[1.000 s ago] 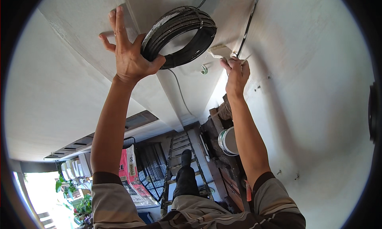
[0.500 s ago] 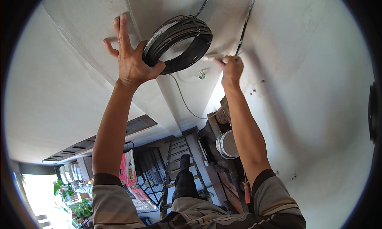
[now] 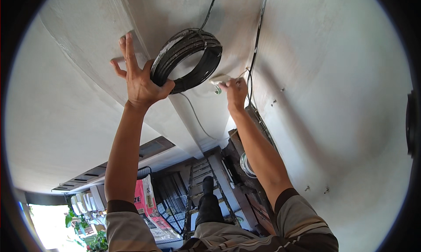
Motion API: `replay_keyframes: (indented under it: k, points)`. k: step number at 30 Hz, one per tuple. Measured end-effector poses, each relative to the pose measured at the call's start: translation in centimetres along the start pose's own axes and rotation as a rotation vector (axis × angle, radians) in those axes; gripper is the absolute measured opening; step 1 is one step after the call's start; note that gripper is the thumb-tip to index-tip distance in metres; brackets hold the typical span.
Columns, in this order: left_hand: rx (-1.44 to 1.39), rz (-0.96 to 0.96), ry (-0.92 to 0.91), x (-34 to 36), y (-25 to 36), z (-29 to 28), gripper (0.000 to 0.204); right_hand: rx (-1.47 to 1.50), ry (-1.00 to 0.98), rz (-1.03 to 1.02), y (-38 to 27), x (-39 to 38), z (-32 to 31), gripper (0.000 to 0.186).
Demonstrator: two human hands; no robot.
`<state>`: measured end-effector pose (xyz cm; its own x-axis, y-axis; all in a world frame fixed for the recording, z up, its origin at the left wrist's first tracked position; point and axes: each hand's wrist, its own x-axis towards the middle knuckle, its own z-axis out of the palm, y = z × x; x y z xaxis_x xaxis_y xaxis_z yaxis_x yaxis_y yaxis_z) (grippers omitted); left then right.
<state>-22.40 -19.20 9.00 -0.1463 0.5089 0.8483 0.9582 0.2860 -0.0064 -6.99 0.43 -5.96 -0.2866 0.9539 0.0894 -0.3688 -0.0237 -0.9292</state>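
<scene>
Raised toward upper left of center, the left hand (image 3: 142, 86) is spread, two fingers pointing up and one out to the side, with the black coil (image 3: 212, 61) lodged between thumb and forefinger. Near the middle of the upper half, the right hand (image 3: 237, 95) is curled, thumb and fingertips pinching a pale piece (image 3: 218, 79) that is too blurred to identify.

Largest of all, a white wall (image 3: 337, 103) fills the right side of the frame, a soft shadow falling down it. At lower center a ladder (image 3: 190, 197) stretches away, with a dark-clad leg (image 3: 208, 208) in front of it. Left of the ladder stands a black wire cage (image 3: 172, 193), and beside that lies a pink and white bag (image 3: 150, 204). Next in size comes the coil, hanging at upper center, its windings smeared with white along the upper left. Partly hidden behind the right forearm, right of lower center, is a white bucket (image 3: 246, 164).

A black cable (image 3: 259, 28) runs down from the top edge along the corner, passing just right of the right hand. Below the coil droops a thin cord (image 3: 195, 115). Just under the pale piece sits a small green fitting (image 3: 218, 90), and tiny plugs (image 3: 274, 103) dot the wall.
</scene>
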Motion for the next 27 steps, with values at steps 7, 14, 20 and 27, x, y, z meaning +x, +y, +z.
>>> replay_keyframes:
  k: [7, 14, 20, 27]
  points:
    - [-0.022, -0.017, -0.006, 0.1, 0.3, -0.4, 0.051, 0.36, -0.126, -0.423, -17.4, 1.0, 2.2, 0.012]
    - [-0.009, -0.045, -0.015, -0.1, -0.1, -1.0, 0.05, -0.069, -0.098, -0.284, -14.0, -0.8, -1.1, 0.012]
    - [-0.033, -0.059, -0.033, 0.1, 0.4, -0.9, 0.049, -0.279, -0.033, -0.022, -8.4, 5.2, -1.2, 0.02]
    - [-0.017, -0.068, -0.022, 0.1, 0.4, -1.1, 0.048, -0.128, -0.142, -0.423, -26.5, 7.3, 5.9, 0.008]
